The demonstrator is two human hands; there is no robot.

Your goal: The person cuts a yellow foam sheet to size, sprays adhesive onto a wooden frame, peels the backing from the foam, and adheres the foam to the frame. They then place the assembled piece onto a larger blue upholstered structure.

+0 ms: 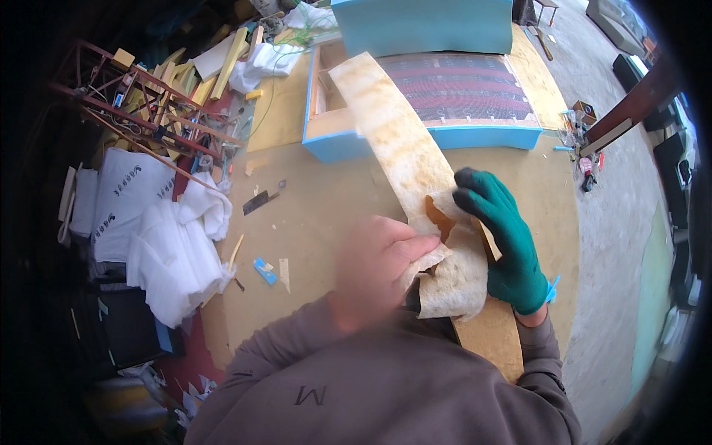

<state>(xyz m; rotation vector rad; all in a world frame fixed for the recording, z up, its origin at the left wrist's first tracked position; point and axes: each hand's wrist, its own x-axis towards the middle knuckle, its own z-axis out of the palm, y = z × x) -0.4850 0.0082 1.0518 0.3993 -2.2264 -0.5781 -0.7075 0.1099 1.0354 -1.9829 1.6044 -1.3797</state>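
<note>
A long narrow board (493,341) runs from my body out to the frame ahead. Its near end is bare tan wood, and a whitish, stained fibrous covering (400,126) lies over the far part. Near my chest the covering is torn and folded back in a crumpled flap. My bare left hand (378,256), partly blurred, pinches the flap's torn edge between thumb and fingers. On the opposite side, my right hand (506,237), in a green glove with dark fingertips, curls around the board's right edge beside the flap. Its palm side is hidden.
A blue-edged frame (482,137) with mesh and reddish strips lies ahead. A scraper blade (256,202) and blue scrap (264,271) lie on the tan work surface (311,200). White wadding (174,259) and timber offcuts (230,63) crowd the left; a dark red post (630,111) stands right.
</note>
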